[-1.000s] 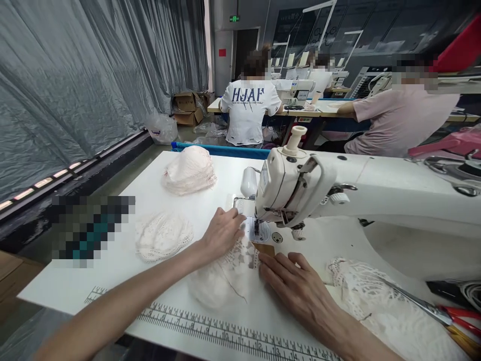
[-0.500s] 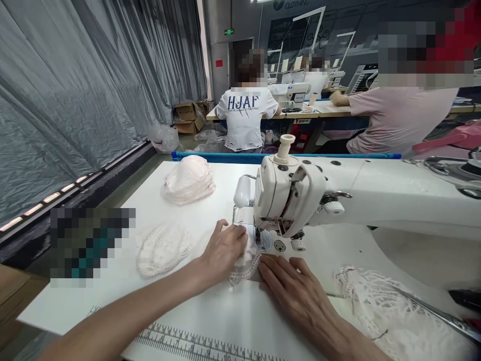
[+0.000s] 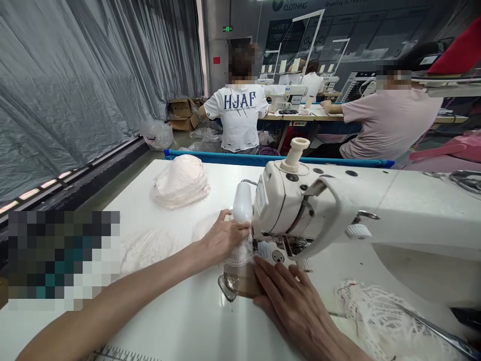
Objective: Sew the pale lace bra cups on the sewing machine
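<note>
A strip of white scalloped lace (image 3: 239,258) lies under the head of the white sewing machine (image 3: 287,195), beside its needle and presser foot. My left hand (image 3: 225,236) is closed on the lace just left of the needle, its fingers curled down. My right hand (image 3: 296,298) lies flat in front of the machine head, fingertips at the lace's near edge. Beneath them, a brownish plate with a looped metal end (image 3: 242,280) shows. What lies under the right fingers is hidden.
Pale cup-shaped pieces (image 3: 181,180) sit stacked at the back left. More lace (image 3: 148,248) lies behind my left forearm. At the right, scissors (image 3: 432,323) rest on a lace heap (image 3: 370,306). Co-workers sit at machines beyond the blue bar (image 3: 225,158).
My left hand has moved slightly away from me along with the lace, uncovering more of the brownish plate. My right hand stays near the same place. The camera view has shifted.
</note>
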{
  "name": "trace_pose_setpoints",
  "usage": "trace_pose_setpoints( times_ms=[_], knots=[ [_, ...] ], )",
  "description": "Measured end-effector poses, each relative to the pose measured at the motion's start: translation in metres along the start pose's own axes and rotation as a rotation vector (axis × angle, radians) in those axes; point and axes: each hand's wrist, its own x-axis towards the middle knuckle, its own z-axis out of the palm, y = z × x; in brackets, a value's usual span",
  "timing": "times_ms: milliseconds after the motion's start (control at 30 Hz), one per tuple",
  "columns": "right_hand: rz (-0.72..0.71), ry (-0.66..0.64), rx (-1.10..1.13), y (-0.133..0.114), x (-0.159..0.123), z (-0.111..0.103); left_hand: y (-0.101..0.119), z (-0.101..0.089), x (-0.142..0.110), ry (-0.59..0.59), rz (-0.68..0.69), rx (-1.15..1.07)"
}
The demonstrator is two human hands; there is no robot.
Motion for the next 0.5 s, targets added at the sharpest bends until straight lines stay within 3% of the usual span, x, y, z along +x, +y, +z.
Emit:
trace_pose_setpoints(
  times_ms=[367, 500],
  knots=[
    [-0.023, 0.029, -0.024, 0.001, 0.000, 0.003, 0.006, -0.001, 0.000, 0.055, 0.031, 0.061],
    [-0.014, 0.012, -0.009, 0.000, 0.001, 0.001, 0.015, -0.001, -0.007, 0.120, 0.094, 0.174]
  ],
)
